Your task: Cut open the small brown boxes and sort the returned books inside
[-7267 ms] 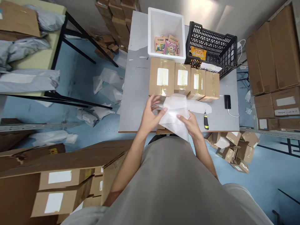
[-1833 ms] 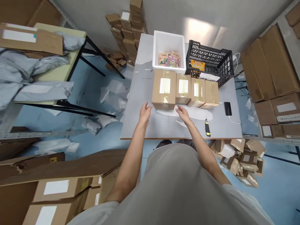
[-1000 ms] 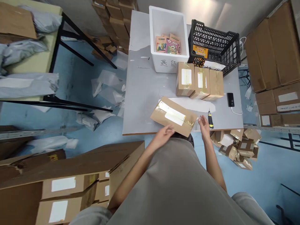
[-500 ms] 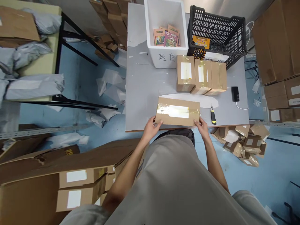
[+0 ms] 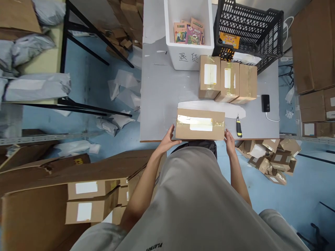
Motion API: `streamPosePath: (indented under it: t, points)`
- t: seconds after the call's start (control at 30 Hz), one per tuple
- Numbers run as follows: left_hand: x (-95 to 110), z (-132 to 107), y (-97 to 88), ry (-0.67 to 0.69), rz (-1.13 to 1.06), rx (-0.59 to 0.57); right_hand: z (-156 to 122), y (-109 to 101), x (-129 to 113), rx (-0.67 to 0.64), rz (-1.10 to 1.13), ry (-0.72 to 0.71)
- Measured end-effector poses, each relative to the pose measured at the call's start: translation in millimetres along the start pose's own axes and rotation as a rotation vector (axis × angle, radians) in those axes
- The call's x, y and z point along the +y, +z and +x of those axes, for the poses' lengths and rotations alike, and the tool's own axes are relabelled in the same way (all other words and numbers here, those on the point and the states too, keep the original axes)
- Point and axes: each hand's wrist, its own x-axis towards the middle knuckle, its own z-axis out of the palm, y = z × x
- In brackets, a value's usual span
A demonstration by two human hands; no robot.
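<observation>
A taped cardboard box (image 5: 200, 123) with a white label lies crosswise at the near edge of the grey table (image 5: 162, 94). My left hand (image 5: 169, 136) presses its left end and my right hand (image 5: 229, 139) presses its right end, so both hands grip the box between them. A strip of white paper (image 5: 230, 108) lies on the table just behind the box. A yellow and black utility knife (image 5: 238, 127) rests right of my right hand.
Three taped boxes (image 5: 226, 82) stand in a row farther back. Behind them are a white foam bin (image 5: 187, 31) with colourful packets and a black crate (image 5: 248, 31). A phone (image 5: 265, 103) lies right. Cartons (image 5: 78, 195) crowd the floor left; small boxes (image 5: 272, 158) lie right.
The box taken from the left of the row now lies square at the table's near edge. Both hands have moved to its two ends.
</observation>
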Motion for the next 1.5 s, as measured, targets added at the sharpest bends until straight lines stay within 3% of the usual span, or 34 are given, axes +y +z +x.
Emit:
streamPosePath:
  t: [0.1,0.2,0.33,0.43,0.53,0.67,0.73,0.83,0.93,1.07,1.2,1.37,1.5]
  points:
    - [29.6,-1.2,12.9,0.158,0.279,0.025,-7.3,4.9,-27.3,0.058,-0.231,-0.255]
    - [57.8,5.9,38.5,0.362,0.468,-0.078,-16.2,28.3,-56.4,0.001,-0.526,-0.53]
    - [68.7,17.5,62.8,0.438,0.515,-0.165,-24.4,77.7,-74.6,-0.26,-0.711,-0.661]
    - [62.5,17.0,58.7,0.405,0.498,-0.127,-26.2,95.5,-70.6,-0.342,-0.752,-0.674]
    - [56.8,9.3,42.6,0.338,0.47,-0.029,-26.6,82.0,-59.9,-0.218,-0.748,-0.623]
    - [47.3,1.8,20.7,0.262,0.418,0.106,-21.6,39.6,-40.3,-0.069,-0.7,-0.538]
    - [33.0,3.3,11.8,0.219,0.36,0.153,-14.1,19.7,-25.8,0.013,-0.63,-0.482]
    - [-4.2,10.8,2.1,0.107,0.208,0.256,1.1,-1.0,2.3,0.148,-0.442,-0.307]
    - [-46.4,19.4,0.1,-0.022,0.095,0.275,13.1,-6.8,30.2,0.087,-0.316,-0.155]
    - [-76.6,24.3,7.6,-0.005,0.181,0.07,15.9,5.1,46.3,-0.111,-0.251,-0.152]
    - [-68.9,21.2,7.9,0.056,0.202,0.046,10.3,11.2,28.3,-0.141,-0.174,-0.127]
    - [-35.2,14.4,1.0,0.116,0.032,0.148,8.0,-0.8,-20.9,-0.125,-0.202,-0.287]
    - [-16.9,21.4,4.2,0.066,-0.027,0.253,13.7,3.9,-47.1,-0.078,-0.366,-0.259]
